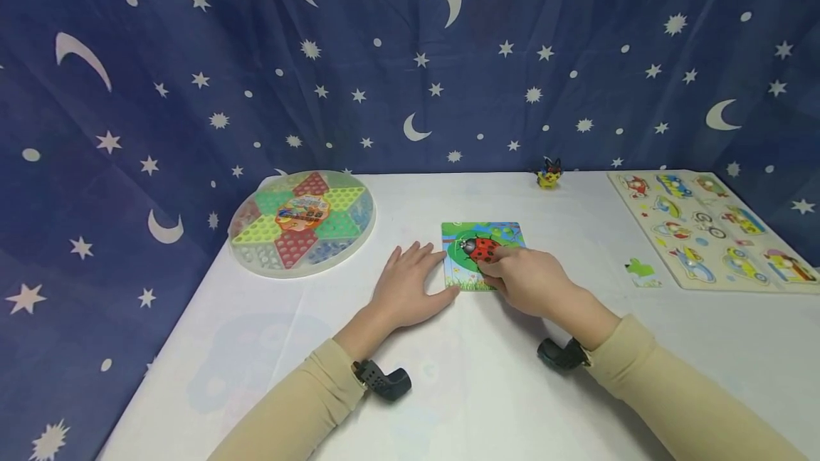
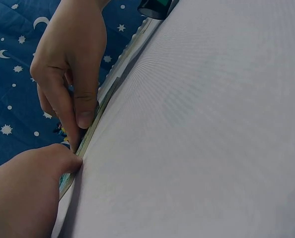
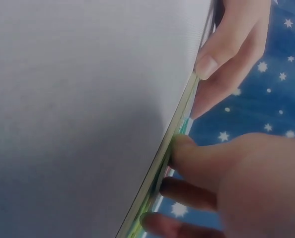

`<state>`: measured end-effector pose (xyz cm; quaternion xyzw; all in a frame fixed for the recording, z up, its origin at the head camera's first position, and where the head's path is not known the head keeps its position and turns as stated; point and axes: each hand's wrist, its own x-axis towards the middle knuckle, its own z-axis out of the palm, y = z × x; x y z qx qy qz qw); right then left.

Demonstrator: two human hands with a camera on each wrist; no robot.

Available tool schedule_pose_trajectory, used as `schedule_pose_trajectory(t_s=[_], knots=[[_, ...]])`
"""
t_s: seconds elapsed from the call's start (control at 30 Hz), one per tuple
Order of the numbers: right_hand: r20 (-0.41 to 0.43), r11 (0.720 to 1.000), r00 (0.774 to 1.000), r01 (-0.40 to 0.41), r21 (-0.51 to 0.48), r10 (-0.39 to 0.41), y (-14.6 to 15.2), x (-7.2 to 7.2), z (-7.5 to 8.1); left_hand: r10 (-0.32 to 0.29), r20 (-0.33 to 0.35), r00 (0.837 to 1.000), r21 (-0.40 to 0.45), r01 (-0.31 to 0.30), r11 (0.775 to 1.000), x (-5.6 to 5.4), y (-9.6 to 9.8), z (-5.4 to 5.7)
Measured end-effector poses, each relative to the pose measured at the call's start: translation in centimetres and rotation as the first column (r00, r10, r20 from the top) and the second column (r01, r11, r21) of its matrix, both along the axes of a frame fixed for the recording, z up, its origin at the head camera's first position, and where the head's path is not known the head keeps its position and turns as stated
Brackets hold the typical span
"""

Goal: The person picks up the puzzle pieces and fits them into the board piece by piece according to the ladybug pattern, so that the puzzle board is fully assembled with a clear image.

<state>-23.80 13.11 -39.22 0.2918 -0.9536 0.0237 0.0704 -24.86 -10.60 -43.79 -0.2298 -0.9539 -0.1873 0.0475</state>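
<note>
A ladybug jigsaw puzzle (image 1: 458, 276) lies flat on the white table, its square board showing a red ladybug, green leaves and grass. My left hand (image 1: 405, 289) rests beside the board with spread, fairly straight fingers; fingertips and thumb touch its left edge and near corner. My right hand (image 1: 534, 279) reaches over the board's right half, thumb and fingers pinching a puzzle piece at the ladybug's body; the hand hides most of that piece. In the right wrist view the right hand (image 3: 257, 183) has its fingertips down on the board (image 3: 189, 91).
Loose puzzle pieces (image 1: 638, 268) lie to the right. Beyond them is a wooden vehicle puzzle board (image 1: 698, 240). A round Chinese checkers board (image 1: 301, 223) sits at the left. A small yellow and black toy figure (image 1: 549, 174) stands at the back, before a starry blue curtain (image 1: 410, 55).
</note>
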Motion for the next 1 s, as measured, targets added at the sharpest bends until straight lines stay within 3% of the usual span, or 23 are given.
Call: schedule_pose_trajectory(t_s=[0.2, 0.43, 0.67, 1.0], knots=[[0.016, 1.0, 1.0, -0.003, -0.015, 0.003, 0.0, -0.2, 0.2, 0.009, -0.001, 1.0, 0.011, -0.009, 1.0, 0.0, -0.2, -0.1], [0.071, 0.998, 0.996, 0.055, -0.029, -0.053, 0.4, -0.3, 0.2, 0.003, -0.001, 1.0, 0.012, -0.003, 1.0, -0.1, 0.0, -0.1], [0.066, 0.999, 0.997, 0.039, -0.033, -0.037, 0.2, -0.6, 0.2, 0.008, -0.002, 1.0, 0.011, -0.008, 1.0, -0.1, -0.3, 0.0], [0.198, 0.963, 0.978, 0.109, -0.248, -0.059, 1.7, -1.0, -0.4, 0.004, 0.009, 1.0, -0.002, -0.004, 1.0, 0.0, 0.0, -0.1]])
